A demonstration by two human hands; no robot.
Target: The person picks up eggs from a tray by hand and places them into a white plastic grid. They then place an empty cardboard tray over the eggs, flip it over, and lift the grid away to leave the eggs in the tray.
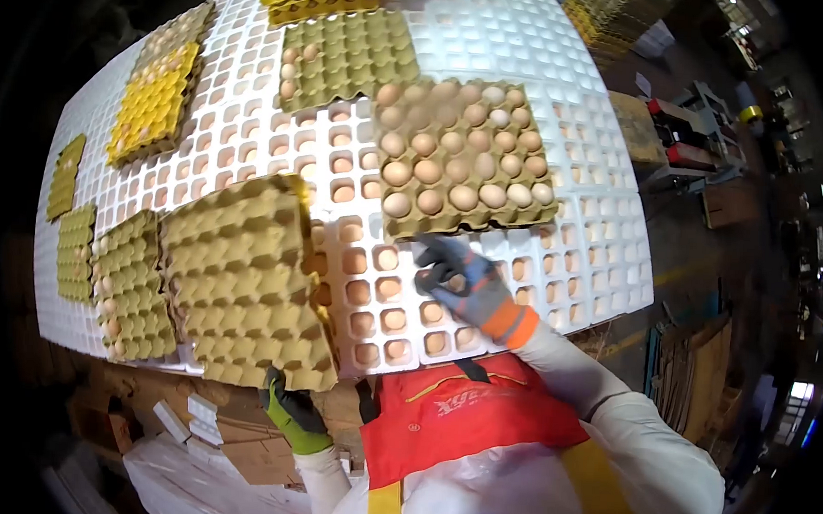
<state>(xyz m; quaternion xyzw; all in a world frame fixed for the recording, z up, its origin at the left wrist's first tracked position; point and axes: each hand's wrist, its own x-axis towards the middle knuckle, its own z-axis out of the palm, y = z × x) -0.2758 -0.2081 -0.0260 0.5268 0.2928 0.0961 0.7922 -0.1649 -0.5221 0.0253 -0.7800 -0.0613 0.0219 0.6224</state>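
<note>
One gloved left hand (295, 415), lower left of frame, clamped on bottom edge of brown tray (238, 285); right hand (470, 293), centre, blurred, fingers bent, cannot tell whether gripping, just below egg-filled tray (465, 157), upper centre.

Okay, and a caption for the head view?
Gloved left hand at a fiber tray, gloved right hand near a tray of eggs.

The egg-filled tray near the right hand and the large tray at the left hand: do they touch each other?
Apart. The head view shows white cells holding eggs between the egg-filled tray and the large tray.
</note>
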